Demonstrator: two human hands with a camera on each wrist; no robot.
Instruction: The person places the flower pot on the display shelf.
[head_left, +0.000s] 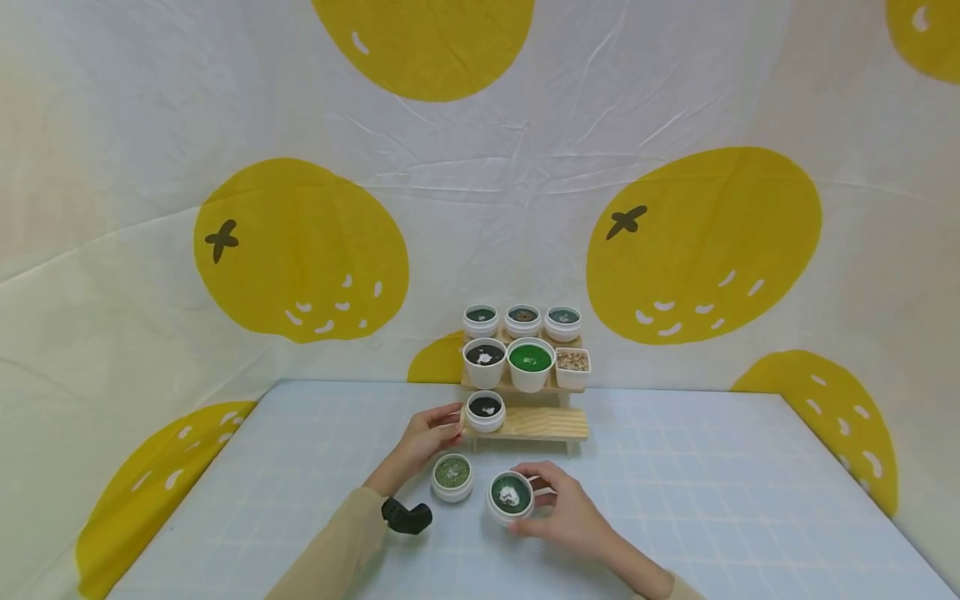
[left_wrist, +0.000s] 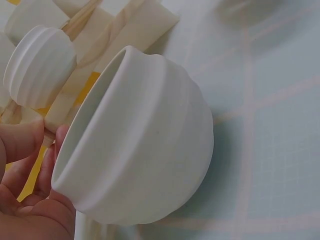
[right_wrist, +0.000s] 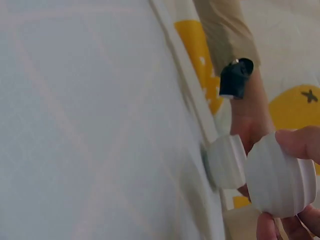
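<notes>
In the head view my left hand (head_left: 426, 435) is at the left end of the lowest board of a tiered wooden stand (head_left: 543, 423). Its thumb and fingers pinch that end, as the left wrist view shows. A ridged white pot (head_left: 485, 419) with dark filling sits on this board beside the fingers. My right hand (head_left: 562, 512) grips another ridged white pot (head_left: 512, 497), with dark green filling and a white patch, between thumb and fingers in front of the stand. Between the two forearms a white pot with speckled green filling (head_left: 452, 477) rests on the table; it looms large in the left wrist view.
The middle tier carries a dark-filled pot (head_left: 484, 367), a bright green-filled pot (head_left: 530, 367) and a square cup of grainy bits (head_left: 573, 369). Three small pots, one in the middle (head_left: 522, 319), line the top tier. A fruit-printed cloth (head_left: 495, 217) hangs behind the pale blue checked table (head_left: 690, 467).
</notes>
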